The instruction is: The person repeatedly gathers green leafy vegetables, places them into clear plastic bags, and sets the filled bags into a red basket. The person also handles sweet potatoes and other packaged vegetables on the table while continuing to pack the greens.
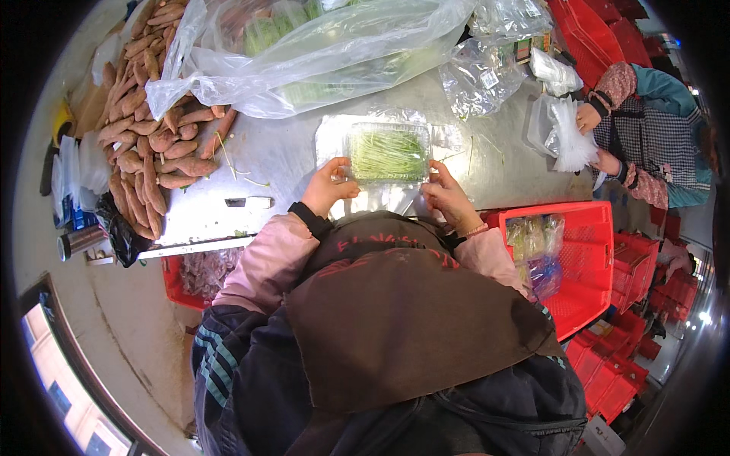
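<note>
In front of me on the metal table is a clear plastic box (390, 151) filled with thin green shoots, their stems lying mostly sideways. My left hand (332, 185) holds its left edge between thumb and fingers. At the opposite edge, my right hand (449, 196) grips the near right corner. Shiny clear film (331, 134) shows around and behind the box; whether it wraps the box or lies under it I cannot tell.
Sweet potatoes (142, 137) are heaped on the left. A large clear plastic bag (319, 62) with greens lies at the back. Red crates (587, 256) stand at right, one holding packed bags. Across the table's right end, another person (650, 131) handles plastic bags (573, 134).
</note>
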The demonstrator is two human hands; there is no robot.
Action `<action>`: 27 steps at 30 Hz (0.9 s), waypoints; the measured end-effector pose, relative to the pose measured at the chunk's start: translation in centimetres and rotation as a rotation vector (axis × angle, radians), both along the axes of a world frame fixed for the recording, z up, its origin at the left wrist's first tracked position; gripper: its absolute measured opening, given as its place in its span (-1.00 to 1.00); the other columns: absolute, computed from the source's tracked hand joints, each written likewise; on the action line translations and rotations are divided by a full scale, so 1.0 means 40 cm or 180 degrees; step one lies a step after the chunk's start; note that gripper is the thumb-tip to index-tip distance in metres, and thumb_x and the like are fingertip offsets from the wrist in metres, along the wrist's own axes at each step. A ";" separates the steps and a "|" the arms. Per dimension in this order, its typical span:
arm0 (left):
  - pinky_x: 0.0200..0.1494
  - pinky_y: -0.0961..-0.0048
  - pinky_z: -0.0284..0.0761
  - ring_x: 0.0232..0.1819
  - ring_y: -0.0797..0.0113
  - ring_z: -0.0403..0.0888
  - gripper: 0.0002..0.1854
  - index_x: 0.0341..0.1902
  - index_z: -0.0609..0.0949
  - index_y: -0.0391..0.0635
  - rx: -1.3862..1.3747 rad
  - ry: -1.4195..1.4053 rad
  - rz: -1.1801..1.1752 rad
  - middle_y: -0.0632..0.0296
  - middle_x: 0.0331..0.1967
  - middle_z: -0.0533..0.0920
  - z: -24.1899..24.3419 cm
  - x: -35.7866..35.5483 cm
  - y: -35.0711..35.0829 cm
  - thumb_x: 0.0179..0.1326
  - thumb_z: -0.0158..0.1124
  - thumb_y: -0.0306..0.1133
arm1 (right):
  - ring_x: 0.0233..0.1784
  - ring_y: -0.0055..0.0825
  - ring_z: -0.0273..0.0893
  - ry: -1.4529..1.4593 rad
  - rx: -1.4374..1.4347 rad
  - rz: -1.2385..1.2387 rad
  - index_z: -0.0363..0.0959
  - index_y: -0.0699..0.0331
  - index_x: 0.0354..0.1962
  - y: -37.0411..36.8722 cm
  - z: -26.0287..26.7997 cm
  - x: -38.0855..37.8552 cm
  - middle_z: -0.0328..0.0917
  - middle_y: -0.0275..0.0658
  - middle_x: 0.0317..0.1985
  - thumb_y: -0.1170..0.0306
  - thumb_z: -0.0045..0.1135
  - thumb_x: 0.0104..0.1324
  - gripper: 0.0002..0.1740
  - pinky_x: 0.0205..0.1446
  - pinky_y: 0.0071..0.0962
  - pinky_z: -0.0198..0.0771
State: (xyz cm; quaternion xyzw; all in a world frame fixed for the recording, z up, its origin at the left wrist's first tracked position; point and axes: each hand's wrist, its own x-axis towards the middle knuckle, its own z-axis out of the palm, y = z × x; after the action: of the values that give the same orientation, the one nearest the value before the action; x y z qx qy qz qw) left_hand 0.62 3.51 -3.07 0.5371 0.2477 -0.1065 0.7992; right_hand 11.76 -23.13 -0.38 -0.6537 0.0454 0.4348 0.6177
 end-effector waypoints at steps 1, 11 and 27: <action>-0.20 0.43 0.63 -0.27 0.28 0.65 -0.41 0.23 0.29 -0.29 0.0050 -0.0069 -0.0035 0.10 -0.14 0.44 -0.005 -0.006 0.002 0.12 0.27 -0.58 | -0.47 -0.62 0.35 0.0026 -0.0072 0.0129 0.08 0.18 0.26 0.000 0.001 -0.006 0.32 -0.30 -0.27 0.46 0.10 0.26 -0.36 -0.44 -0.60 0.35; -0.24 0.50 0.62 -0.32 0.37 0.65 -0.67 -0.08 0.41 -0.18 -0.0188 0.0000 0.0146 0.20 -0.35 0.57 -0.037 -0.010 0.014 0.16 0.35 -0.45 | -0.43 -0.51 0.45 0.0115 0.0473 -0.0421 0.25 0.28 -0.04 0.017 -0.039 -0.019 0.38 -0.28 -0.38 0.52 0.14 0.26 -0.66 -0.30 -0.41 0.54; -0.14 0.45 0.64 -0.20 0.27 0.67 -0.74 -0.10 0.45 -0.22 -0.0219 0.0005 -0.0201 0.12 -0.24 0.56 -0.025 -0.007 -0.012 0.23 0.28 -0.39 | -0.19 -0.61 0.52 -0.0046 0.0153 0.0396 0.46 0.35 -0.09 0.032 -0.003 -0.053 0.56 -0.31 -0.23 0.32 0.18 0.30 -0.69 -0.05 -0.58 0.46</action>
State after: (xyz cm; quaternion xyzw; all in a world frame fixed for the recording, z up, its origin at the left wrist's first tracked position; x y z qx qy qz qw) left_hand 0.36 3.02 -4.05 0.5168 0.2275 -0.1406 0.8133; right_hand 9.62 -21.86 -0.50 -0.6433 -0.0103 0.4686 0.6053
